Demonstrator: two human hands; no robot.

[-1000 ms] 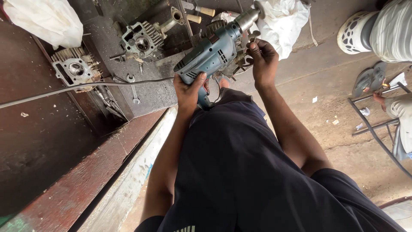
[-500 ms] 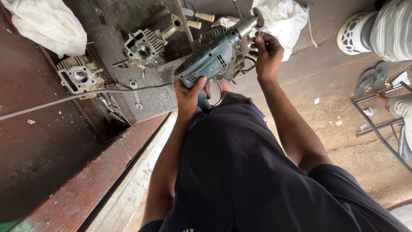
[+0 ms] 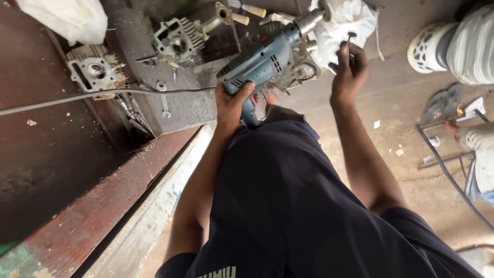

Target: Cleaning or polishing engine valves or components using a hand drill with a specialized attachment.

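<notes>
Electric drill (image 3: 263,61), blue-grey, sits over the person's knee, clenched at its handle by the left hand (image 3: 232,100). The right hand (image 3: 349,72) has come off the chuck and now pinches what looks like a small chuck key (image 3: 349,39) beside it.

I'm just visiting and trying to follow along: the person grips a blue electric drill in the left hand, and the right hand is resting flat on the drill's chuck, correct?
Not quite. The left hand does grip the blue electric drill, but the right hand is off the chuck, raised beside it and pinching a small thin metal piece. The head view shows the gap between that hand and the chuck.
</notes>
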